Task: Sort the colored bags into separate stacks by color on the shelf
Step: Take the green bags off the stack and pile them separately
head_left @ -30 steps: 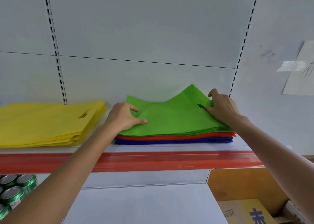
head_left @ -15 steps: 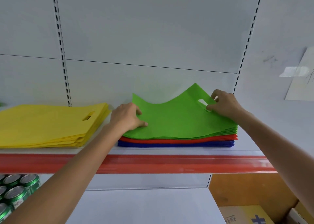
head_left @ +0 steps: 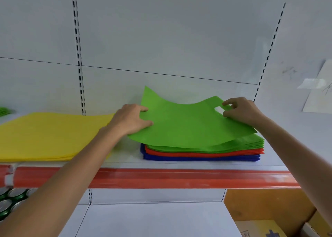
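Pinching top green bag (head_left: 188, 127) — left hand (head_left: 129, 118) at edge, right hand (head_left: 242, 111) by handle cutout (head_left: 218, 109); box (head_left: 260, 227) print unreadable.

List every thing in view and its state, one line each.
top green bag: raised above the pile, sagging between both hands.
left hand: grips its left edge.
right hand: pinches it at the handle cutout.
mixed pile: green over red over blue, flat.
yellow stack: flat, separate, at left.
cans: upright, lower shelf.

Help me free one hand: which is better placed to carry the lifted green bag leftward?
Probably the left hand: it grips the green bag at its left edge, beside the yellow stack. The right hand pinches its right edge, on the far side.
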`<action>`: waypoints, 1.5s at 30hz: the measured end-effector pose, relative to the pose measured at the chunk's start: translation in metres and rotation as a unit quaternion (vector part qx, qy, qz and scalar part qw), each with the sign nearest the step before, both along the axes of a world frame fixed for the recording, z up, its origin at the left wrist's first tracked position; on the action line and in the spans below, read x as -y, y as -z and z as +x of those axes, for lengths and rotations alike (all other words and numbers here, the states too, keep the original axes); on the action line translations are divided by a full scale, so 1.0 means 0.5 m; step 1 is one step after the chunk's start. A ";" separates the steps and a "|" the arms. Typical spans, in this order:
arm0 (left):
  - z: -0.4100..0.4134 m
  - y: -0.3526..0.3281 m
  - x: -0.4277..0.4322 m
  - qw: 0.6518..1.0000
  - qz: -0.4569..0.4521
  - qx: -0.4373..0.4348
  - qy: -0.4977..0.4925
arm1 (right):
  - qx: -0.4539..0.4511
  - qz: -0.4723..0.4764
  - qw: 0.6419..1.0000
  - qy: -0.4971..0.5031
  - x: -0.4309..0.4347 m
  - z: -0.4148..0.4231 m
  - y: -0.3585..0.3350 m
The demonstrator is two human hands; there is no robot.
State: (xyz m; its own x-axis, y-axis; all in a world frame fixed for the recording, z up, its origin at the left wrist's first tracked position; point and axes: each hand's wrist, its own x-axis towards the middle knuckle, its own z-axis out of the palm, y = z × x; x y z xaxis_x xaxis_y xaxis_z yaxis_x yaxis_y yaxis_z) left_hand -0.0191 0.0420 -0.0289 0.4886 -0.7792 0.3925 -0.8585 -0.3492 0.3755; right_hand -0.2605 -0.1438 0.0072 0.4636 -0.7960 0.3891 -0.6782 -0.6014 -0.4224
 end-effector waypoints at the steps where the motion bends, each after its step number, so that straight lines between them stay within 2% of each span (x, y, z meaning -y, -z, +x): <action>1: 0.016 -0.005 -0.011 1.000 -0.007 -0.007 0.002 | 0.002 -0.010 1.000 0.004 -0.013 0.011 -0.005; 7: 0.133 -0.018 -0.116 0.999 -0.040 0.013 0.033 | 0.042 -0.040 0.998 0.025 -0.121 0.126 -0.029; 13: 0.335 -0.028 -0.281 0.998 -0.029 0.038 0.038 | 0.056 -0.036 0.997 0.028 -0.271 0.312 -0.004; 21: 0.531 -0.038 -0.448 1.000 -0.014 0.012 0.026 | 0.053 -0.027 0.998 0.019 -0.424 0.506 0.010; 29: 0.665 -0.001 -0.589 0.997 -0.075 -0.020 -0.015 | 0.052 -0.059 0.997 -0.016 -0.531 0.671 0.009; 32: 0.725 0.011 -0.654 0.997 -0.066 -0.028 -0.028 | 0.015 -0.036 0.999 -0.035 -0.587 0.744 0.039; 37: 0.859 0.010 -0.765 0.997 -0.052 -0.030 -0.056 | 0.055 -0.028 0.997 -0.039 -0.691 0.875 0.051; 45: 1.047 0.036 -0.907 0.997 -0.021 -0.034 -0.069 | 0.068 0.002 0.996 -0.053 -0.835 1.073 0.104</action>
